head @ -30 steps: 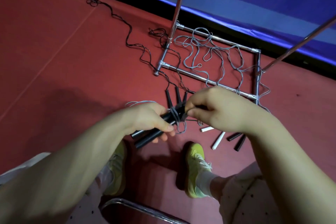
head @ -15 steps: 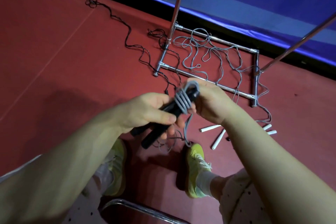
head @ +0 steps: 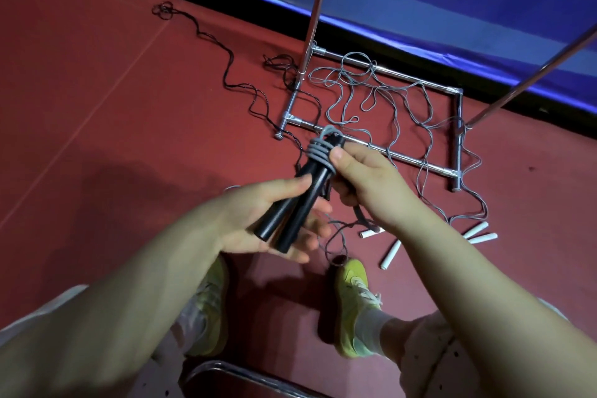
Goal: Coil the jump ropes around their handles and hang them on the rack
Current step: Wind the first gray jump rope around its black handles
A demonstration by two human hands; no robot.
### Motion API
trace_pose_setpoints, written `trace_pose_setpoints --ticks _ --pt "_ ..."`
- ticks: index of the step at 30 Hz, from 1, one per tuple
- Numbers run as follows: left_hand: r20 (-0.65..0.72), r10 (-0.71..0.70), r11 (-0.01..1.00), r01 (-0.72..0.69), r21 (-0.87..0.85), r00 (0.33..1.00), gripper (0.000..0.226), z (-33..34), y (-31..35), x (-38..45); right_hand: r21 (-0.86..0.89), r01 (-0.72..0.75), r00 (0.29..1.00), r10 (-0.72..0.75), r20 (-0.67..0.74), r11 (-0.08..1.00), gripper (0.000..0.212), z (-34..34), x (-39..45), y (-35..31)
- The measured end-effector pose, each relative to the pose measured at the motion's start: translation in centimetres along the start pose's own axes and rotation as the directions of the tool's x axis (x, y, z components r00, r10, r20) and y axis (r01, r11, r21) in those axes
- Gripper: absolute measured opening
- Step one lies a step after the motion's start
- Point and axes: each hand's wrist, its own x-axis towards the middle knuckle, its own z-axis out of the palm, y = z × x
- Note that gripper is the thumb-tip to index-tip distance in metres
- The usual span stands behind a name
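Two black jump-rope handles [head: 298, 200] lie side by side in my left hand [head: 258, 220], thumb on top and fingers underneath. Grey rope [head: 319, 150] is coiled several times round their upper ends. My right hand [head: 365, 184] pinches the coil at the top, thumb against the wraps. The chrome rack [head: 413, 160] stands on the red floor beyond, its base frame flat and two uprights rising. Loose grey ropes [head: 381, 100] sprawl across that base. A black rope [head: 232, 74] snakes away to the far left.
Several white handles [head: 391, 255] lie on the floor by my right foot, two more at the right [head: 479, 234]. My yellow-green shoes [head: 353, 304] stand below the hands. A chrome chair edge [head: 245, 378] shows at the bottom. A blue banner [head: 452, 10] backs the floor.
The handles have lifted from low near the floor up toward the rack base. Grey rope went from a loose tangle to tight wraps at their top. My right hand has moved onto the coil.
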Motion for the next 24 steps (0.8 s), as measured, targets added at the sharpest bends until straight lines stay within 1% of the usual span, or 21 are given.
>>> trace_pose_setpoints --ticks 1,3,5,7,9,11,13,15,17,19,20,21,22,23,24 --pt "0.039 -0.016 0.999 0.018 -0.051 0.999 0.047 0.0 -0.1 0.0 0.009 0.005 1.0 -0.005 0.004 1.0 0.029 -0.2 0.0 0.0" --pt "0.036 -0.01 0.993 0.014 -0.12 0.999 0.038 0.4 0.0 0.1 -0.012 -0.019 1.0 0.019 -0.01 1.0 0.03 -0.5 0.2 0.1" --pt "-0.021 -0.002 0.993 0.0 -0.118 1.0 0.031 0.7 0.2 0.2 -0.06 -0.083 0.996 0.081 -0.031 0.995 0.029 -0.6 0.2 0.4" --pt "-0.075 0.011 0.997 -0.016 -0.072 0.997 0.026 0.7 0.2 0.4 -0.097 -0.17 0.985 0.168 -0.025 0.981 0.034 -0.2 0.0 0.6" --pt "-0.163 0.035 0.999 -0.029 0.037 0.986 0.021 0.6 -0.2 0.7 -0.161 -0.239 0.971 0.239 -0.02 0.957 0.044 0.3 -0.2 0.8" --pt "-0.295 0.102 0.977 -0.04 0.208 0.95 0.016 0.5 -0.7 1.1 -0.238 -0.32 0.946 0.324 -0.021 0.917 0.058 0.7 -0.4 0.8" --pt "-0.378 0.169 0.932 -0.023 0.362 0.91 0.022 0.1 -1.0 1.5 -0.27 -0.385 0.918 0.397 -0.009 0.883 0.071 0.8 -0.5 0.9" --pt "-0.399 0.232 0.849 0.015 0.528 0.887 0.034 -0.5 -1.0 1.8 -0.274 -0.418 0.901 0.434 -0.004 0.866 0.078 0.9 -0.5 0.9" --pt "-0.417 0.297 0.697 0.103 0.709 0.859 0.048 -0.7 -1.2 1.9 -0.265 -0.422 0.902 0.431 -0.027 0.867 0.07 1.1 -0.7 0.7" --pt "-0.453 0.388 0.516 0.218 0.828 0.803 0.047 -0.5 -1.2 1.8 -0.27 -0.403 0.914 0.403 -0.059 0.875 0.061 1.3 -0.7 0.7" --pt "-0.453 0.433 0.457 0.243 0.856 0.779 0.045 -0.4 -1.1 1.8 -0.258 -0.385 0.923 0.378 -0.08 0.886 0.057 1.3 -0.6 0.9" --pt "-0.445 0.451 0.449 0.235 0.862 0.774 0.047 -0.2 -1.0 1.6 -0.241 -0.361 0.933 0.347 -0.098 0.901 0.052 1.2 -0.6 1.0" --pt "-0.428 0.44 0.493 0.186 0.85 0.79 0.05 -0.2 -0.9 1.4 -0.223 -0.329 0.944 0.312 -0.11 0.918 0.049 1.1 -0.5 1.0" --pt "-0.406 0.403 0.586 0.11 0.803 0.82 0.052 -0.3 -0.8 1.5 -0.205 -0.295 0.954 0.276 -0.115 0.933 0.046 1.1 -0.4 1.1" --pt "-0.36 0.36 0.713 -0.005 0.701 0.861 0.047 -0.2 -0.6 1.2 -0.179 -0.269 0.961 0.251 -0.116 0.946 0.044 1.0 -0.4 1.0"
